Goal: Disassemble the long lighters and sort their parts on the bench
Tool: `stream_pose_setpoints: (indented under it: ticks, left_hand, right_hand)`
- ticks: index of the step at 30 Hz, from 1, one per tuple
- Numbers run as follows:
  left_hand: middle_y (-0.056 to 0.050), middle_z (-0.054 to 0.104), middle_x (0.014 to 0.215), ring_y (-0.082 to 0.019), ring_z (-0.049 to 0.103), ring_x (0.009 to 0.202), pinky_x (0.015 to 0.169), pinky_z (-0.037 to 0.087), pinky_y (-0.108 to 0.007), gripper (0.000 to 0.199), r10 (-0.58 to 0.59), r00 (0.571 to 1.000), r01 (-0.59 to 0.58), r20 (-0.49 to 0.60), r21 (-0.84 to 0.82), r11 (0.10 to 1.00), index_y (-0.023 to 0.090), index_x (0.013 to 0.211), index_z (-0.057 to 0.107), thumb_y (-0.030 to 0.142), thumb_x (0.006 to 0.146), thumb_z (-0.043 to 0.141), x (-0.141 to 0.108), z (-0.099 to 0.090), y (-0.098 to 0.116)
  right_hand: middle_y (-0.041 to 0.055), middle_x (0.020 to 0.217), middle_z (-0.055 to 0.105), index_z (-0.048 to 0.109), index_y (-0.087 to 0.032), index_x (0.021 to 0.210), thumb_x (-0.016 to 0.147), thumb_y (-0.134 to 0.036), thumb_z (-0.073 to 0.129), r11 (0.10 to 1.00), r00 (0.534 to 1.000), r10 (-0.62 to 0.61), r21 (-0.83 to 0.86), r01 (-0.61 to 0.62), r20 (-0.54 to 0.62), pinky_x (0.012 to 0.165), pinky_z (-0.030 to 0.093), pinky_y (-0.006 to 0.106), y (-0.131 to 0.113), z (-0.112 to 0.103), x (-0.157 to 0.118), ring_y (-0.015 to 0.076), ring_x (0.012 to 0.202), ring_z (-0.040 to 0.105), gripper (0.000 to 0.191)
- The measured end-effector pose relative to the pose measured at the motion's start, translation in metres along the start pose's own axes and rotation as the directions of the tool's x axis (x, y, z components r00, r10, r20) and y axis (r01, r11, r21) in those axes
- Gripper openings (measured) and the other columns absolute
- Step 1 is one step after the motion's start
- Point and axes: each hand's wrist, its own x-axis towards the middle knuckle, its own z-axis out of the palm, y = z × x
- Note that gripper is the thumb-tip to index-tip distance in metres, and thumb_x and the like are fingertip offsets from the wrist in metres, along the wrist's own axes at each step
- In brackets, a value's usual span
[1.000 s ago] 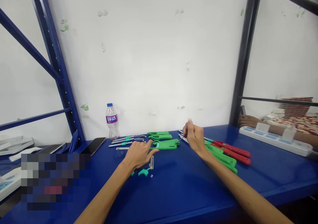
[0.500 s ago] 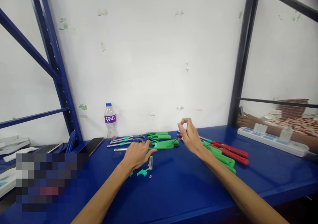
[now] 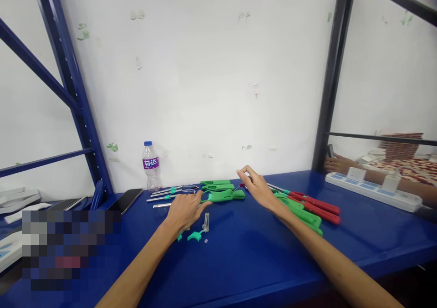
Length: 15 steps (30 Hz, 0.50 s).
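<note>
A green long-reach lighter [image 3: 225, 196] lies on the blue table, its metal tube pointing left. My left hand [image 3: 186, 209] is closed over it where tube and handle meet, thumb stretched along the near side. My right hand [image 3: 256, 187] is closed, with fingers bent, around what looks like a thin screwdriver [image 3: 241, 185] with a dark red part; most of it is hidden by the hand. Its shaft slants down to the green handle. Below my left hand lie a teal trigger piece [image 3: 195, 236], a clear narrow part [image 3: 206, 222] and a tiny pale piece [image 3: 205, 241].
Green handle shells [image 3: 215, 183] and metal tubes [image 3: 164, 191] lie behind. At right are red lighters [image 3: 317, 203] and green lighters [image 3: 309, 216]. A bottle [image 3: 150, 164], a phone [image 3: 127, 202] and a power strip [image 3: 372, 192] surround them. Another person's arm [image 3: 341, 164] shows far right.
My right hand has shifted slightly left and tilted, and the tool's shaft has moved left along the green handle. My left hand stays on the lighter, nearly still.
</note>
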Motion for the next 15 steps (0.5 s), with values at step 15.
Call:
stream_pose_setpoints:
  ticks: [15]
  left_hand:
    - [-0.013,0.079,0.092,-0.032,0.076,0.088,0.07,0.048,-0.034,0.059,-0.055,0.997,0.053,-0.047,-0.043,0.998,0.015,0.127,0.061,0.061,0.106,0.029,-0.0015,-0.0046,-0.0016]
  right_hand:
    - [0.0021,0.079,0.061,0.073,-0.021,0.094,0.099,-0.061,0.057,0.966,0.995,-0.067,0.244,0.082,-0.072,0.052,0.048,0.028,-0.0043,-0.0046,0.0008,0.0133,0.052,0.051,0.043]
